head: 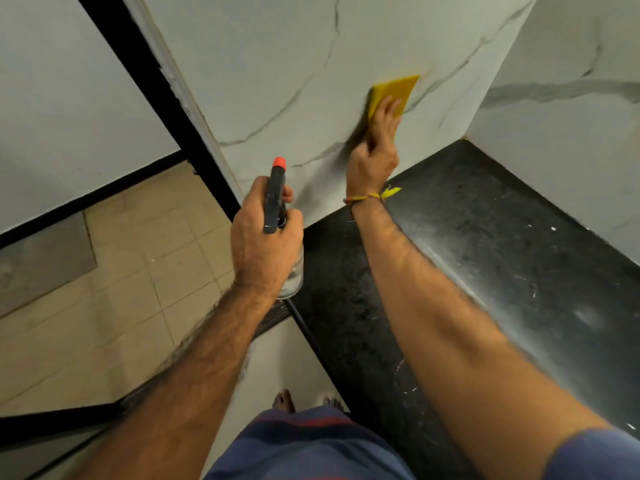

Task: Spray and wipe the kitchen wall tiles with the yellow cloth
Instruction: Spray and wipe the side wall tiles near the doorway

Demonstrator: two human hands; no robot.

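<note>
My right hand (375, 147) presses a folded yellow cloth (394, 90) flat against the white marble-veined wall tiles (277, 64), with straight fingers spread over the cloth's lower half. The hand is blurred. My left hand (266, 240) grips a clear spray bottle (291, 275) by its neck. Its dark spray head with an orange nozzle (279, 163) points up at the wall, left of the cloth. A finger lies at the trigger.
A black speckled stone counter (485, 220) runs below the wall into the corner at right. A second tiled wall (571, 64) meets it there. Beige floor tiles (138, 254) and a black door frame (145, 74) lie to the left. My bare feet stand by the counter edge.
</note>
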